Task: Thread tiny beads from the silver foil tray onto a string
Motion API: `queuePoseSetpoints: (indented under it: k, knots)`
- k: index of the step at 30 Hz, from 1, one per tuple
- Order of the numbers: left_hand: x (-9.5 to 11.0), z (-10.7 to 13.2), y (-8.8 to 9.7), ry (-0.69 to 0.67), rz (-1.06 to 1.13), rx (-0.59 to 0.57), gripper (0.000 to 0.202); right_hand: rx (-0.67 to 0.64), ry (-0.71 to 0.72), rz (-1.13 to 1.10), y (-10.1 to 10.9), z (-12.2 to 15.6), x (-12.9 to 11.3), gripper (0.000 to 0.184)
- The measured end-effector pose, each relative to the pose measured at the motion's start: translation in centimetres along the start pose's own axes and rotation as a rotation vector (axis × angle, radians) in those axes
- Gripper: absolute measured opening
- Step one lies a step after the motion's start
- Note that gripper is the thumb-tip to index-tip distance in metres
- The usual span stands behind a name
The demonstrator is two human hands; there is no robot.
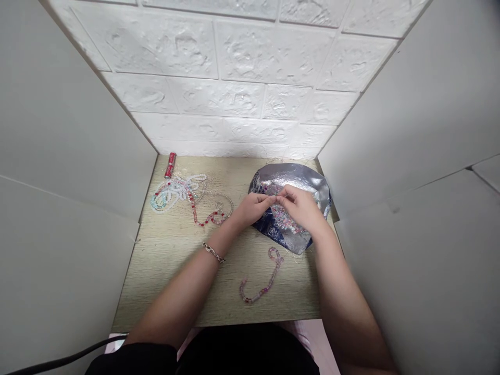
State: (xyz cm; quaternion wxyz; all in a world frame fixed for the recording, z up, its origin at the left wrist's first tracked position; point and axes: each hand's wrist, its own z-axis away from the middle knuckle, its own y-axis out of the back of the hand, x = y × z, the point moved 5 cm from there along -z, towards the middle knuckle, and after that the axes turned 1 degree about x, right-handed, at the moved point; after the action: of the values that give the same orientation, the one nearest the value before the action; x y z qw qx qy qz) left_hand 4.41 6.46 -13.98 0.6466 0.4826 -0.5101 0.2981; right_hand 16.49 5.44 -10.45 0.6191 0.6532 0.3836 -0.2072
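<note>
My left hand (257, 206) and my right hand (297, 204) meet fingertip to fingertip above a silver-lined bag (300, 174) with a dark blue outside. Both hands are closed in a pinch, and whatever lies between the fingertips is too small to make out. Loose pink, red and clear beads (288, 221) lie in the bag, partly hidden under the hands. Nearer to me, a curved strand of pink and purple beads (269, 284) rests on the table, its upper end looped.
Tangled white, turquoise and red bead strands (172, 191) lie at the left of the wooden table (175, 260). Behind them is a small red cylinder (170, 165). A white brick-patterned wall (234, 99) closes the back, with grey panels (70, 156) on both sides.
</note>
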Motion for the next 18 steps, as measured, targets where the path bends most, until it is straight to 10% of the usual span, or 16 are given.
queuePoseSetpoints:
  k: [18]
  knots:
    - [0.7, 0.1, -0.2, -0.100, 0.182, -0.041, 0.035, 0.081, 0.102, -0.058, 0.9, 0.0, -0.6, 0.005]
